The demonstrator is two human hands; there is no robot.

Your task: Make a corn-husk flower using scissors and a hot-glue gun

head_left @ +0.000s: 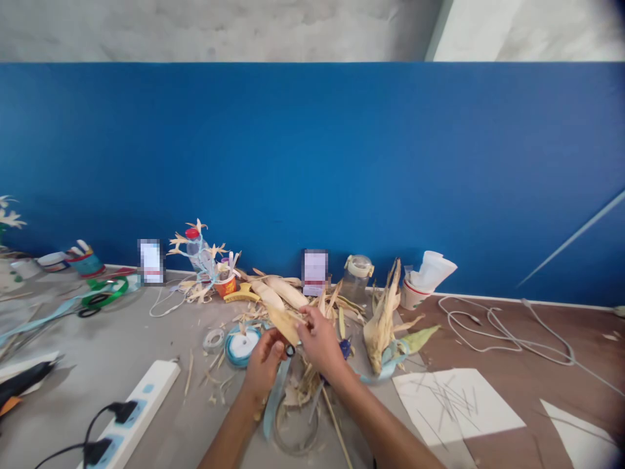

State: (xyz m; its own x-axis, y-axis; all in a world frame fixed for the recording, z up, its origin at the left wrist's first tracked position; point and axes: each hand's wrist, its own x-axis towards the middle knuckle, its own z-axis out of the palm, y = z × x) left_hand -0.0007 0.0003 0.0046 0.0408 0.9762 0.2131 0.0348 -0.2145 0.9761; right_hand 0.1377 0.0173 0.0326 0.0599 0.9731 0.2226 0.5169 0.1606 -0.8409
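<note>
Between my two hands is a pale yellow strip of dried corn husk [282,322]. My right hand [319,339] pinches it from the right with thumb and fingers. My left hand [265,360] has its fingers closed at the husk's lower edge. A small black ring [290,351] shows just below the husk; what it belongs to is unclear. Left of my left hand lies a roll of blue ribbon [243,345] beside a roll of clear tape [213,340]. Under my wrists are husk scraps, a loose blue ribbon strip [276,397] and a wire coil [296,449].
A white power strip [149,391] lies front left. Behind stand a flower-decorated bottle [198,251], a red paper cup [226,286], a phone [315,272], a jar [356,277] and a dried husk bundle [382,326]. Thin sticks lie on white paper [488,417]. White cables [508,335] curl at right.
</note>
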